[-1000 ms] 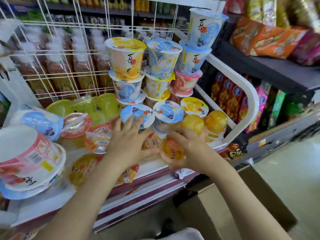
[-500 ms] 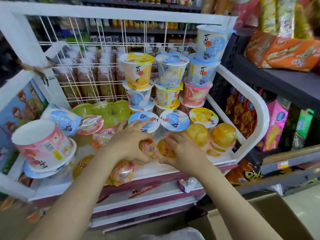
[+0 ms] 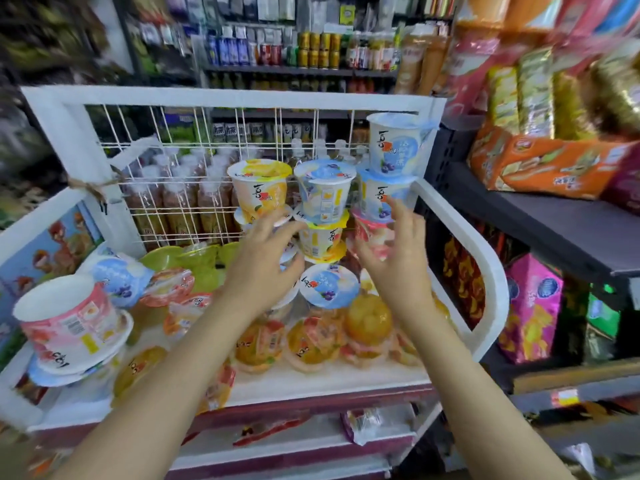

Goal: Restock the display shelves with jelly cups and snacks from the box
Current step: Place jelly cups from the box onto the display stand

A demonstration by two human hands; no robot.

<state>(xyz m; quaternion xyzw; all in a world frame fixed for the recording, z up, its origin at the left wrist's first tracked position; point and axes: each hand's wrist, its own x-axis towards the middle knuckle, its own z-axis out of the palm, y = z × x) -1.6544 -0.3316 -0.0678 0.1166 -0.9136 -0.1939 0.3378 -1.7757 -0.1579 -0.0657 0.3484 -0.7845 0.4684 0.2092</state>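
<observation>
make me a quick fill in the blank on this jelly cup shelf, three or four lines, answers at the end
1. Both hands, the left hand and the right hand, are open and hold ____.
2. The tallest stack, at the right rear, is topped by a ____ cup.
3. The pink cup at the left end of the white rack stands ____, base up.
4. Behind the cups, the rack's back is a white wire ____.

Answers: nothing; blue; upside down; grid

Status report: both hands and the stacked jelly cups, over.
Left hand open, right hand open, both empty. Stacked paper-lidded jelly cups upright between them. Nothing blocking.
</observation>
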